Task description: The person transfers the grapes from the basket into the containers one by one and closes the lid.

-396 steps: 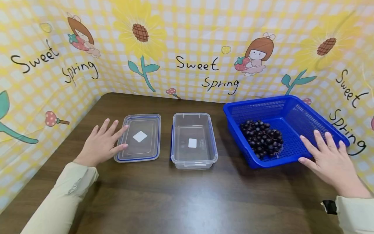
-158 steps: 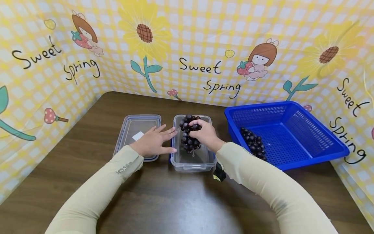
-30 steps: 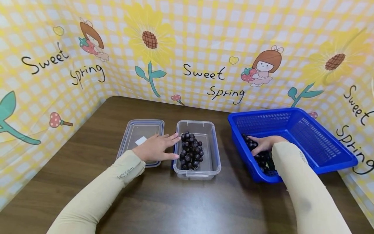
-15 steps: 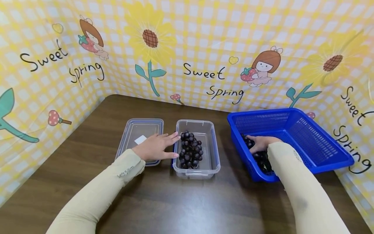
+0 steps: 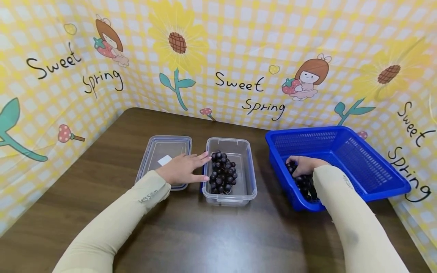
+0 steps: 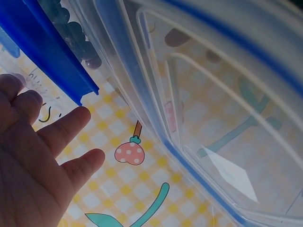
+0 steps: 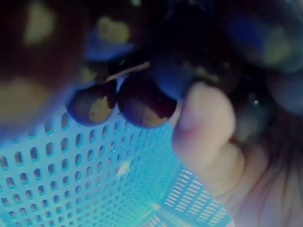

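a person's right hand (image 5: 306, 165) has its fingers curled round a bunch of dark grapes (image 5: 303, 186) at the left of a blue basket (image 5: 304, 139), well apart from the left hand (image 5: 182, 168), whose spread fingers hold nothing beside the left rim of a clear container (image 5: 243, 178); a second bunch (image 5: 222, 175) lies inside it, toward the left. a good grip here would likely be light and near the stalk, raising the bunch whole without squashing or shedding fruit. the right-wrist view shows a thin stem (image 7: 128, 71) among the grapes that cannot be picked out from the head; the left-wrist view reveals a blue flap (image 6: 47, 54) on the container's side, mostly hidden from above.
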`<state>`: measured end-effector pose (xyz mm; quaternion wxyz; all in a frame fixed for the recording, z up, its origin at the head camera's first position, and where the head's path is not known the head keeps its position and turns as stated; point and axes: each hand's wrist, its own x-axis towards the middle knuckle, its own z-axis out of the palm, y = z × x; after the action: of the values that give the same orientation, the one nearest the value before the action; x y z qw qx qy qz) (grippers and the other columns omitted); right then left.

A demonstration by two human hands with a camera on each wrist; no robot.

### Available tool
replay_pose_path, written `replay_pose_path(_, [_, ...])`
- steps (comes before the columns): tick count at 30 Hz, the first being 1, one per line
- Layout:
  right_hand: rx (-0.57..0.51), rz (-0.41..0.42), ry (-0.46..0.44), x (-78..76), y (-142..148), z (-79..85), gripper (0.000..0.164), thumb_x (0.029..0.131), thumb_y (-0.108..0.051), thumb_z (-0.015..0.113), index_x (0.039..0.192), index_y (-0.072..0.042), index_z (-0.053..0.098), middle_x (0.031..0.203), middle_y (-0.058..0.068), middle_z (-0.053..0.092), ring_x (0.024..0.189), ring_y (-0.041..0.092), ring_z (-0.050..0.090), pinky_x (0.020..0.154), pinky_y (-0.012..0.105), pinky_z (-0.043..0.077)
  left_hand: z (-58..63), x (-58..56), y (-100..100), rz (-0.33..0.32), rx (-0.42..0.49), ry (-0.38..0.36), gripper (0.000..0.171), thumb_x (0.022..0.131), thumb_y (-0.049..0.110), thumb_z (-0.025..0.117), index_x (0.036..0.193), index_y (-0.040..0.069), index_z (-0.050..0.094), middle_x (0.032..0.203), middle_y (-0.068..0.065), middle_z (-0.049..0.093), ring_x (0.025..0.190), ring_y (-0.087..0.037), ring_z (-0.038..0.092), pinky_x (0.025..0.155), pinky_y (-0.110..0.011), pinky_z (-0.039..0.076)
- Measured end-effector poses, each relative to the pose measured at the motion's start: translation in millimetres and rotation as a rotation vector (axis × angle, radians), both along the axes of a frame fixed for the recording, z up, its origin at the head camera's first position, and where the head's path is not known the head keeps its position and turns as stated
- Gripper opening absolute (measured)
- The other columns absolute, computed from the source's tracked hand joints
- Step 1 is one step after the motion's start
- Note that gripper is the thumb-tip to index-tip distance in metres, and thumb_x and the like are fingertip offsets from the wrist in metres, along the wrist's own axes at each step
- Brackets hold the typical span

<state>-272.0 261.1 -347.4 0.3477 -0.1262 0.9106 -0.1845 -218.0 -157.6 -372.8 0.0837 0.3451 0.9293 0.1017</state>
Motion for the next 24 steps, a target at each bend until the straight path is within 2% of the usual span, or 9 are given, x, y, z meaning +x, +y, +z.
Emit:
replay_pose_path(7, [-0.010, -0.007, 0.004, -2.5, 1, 1.0, 0.042, 0.083, -0.001, 0.062, 0.123, -0.002, 0.047, 0.121, 0.027, 0.042, 0.105, 0.040, 0.047, 0.087, 0.052, 0.046, -2.4, 0.0, -2, -0.001, -0.002, 0.013, 0.077, 0.094, 0.056, 0.049, 0.150, 0.008, 0.030, 0.156, -0.012, 0.022, 0.134, -0.037, 0.038, 0.105, -0.065, 0.023])
replay_pose_path(9, [-0.015, -0.022, 0.002, -1.7, 3, -0.4, 0.043, 0.083, -0.001, 0.062, 0.122, -0.002, 0.047, 0.121, 0.026, 0.042, 0.104, 0.040, 0.047, 0.087, 0.051, 0.046, -3.5, 1.0, -1, -0.004, -0.005, 0.016, 0.078, 0.093, 0.058, 0.048, 0.150, 0.008, 0.030, 0.156, -0.012, 0.023, 0.133, -0.038, 0.038, 0.105, -0.065, 0.024])
replay_pose_path(14, [-0.056, -0.024, 0.014, 0.1, 8, -2.6, 0.045, 0.078, -0.001, 0.063, 0.120, 0.000, 0.046, 0.117, 0.025, 0.044, 0.099, 0.036, 0.048, 0.081, 0.042, 0.046, -4.3, 2.5, 2, -0.015, -0.028, 0.031, 0.077, 0.093, 0.058, 0.048, 0.150, 0.008, 0.031, 0.155, -0.012, 0.025, 0.131, -0.040, 0.040, 0.104, -0.064, 0.026])
replay_pose_path(17, [-0.095, -0.028, 0.029, 0.2, 10, 1.9, 0.048, 0.077, 0.000, 0.063, 0.121, 0.001, 0.045, 0.118, 0.027, 0.041, 0.097, 0.035, 0.049, 0.076, 0.040, 0.047, -3.5, 1.2, 3, -0.016, -0.025, 0.041, 0.077, 0.093, 0.058, 0.048, 0.150, 0.008, 0.032, 0.155, -0.012, 0.025, 0.131, -0.040, 0.041, 0.104, -0.063, 0.027])
replay_pose_path(24, [-0.180, -0.122, -0.020, 0.0, 9, 20.4, 0.054, 0.081, 0.001, 0.060, 0.130, 0.000, 0.037, 0.126, 0.031, 0.026, 0.097, 0.038, 0.044, 0.065, 0.041, 0.050, -0.9, -1.6, 0, -0.009, -0.014, 0.034, 0.078, 0.093, 0.059, 0.047, 0.150, 0.008, 0.031, 0.155, -0.012, 0.025, 0.129, -0.037, 0.043, 0.104, -0.065, 0.026])
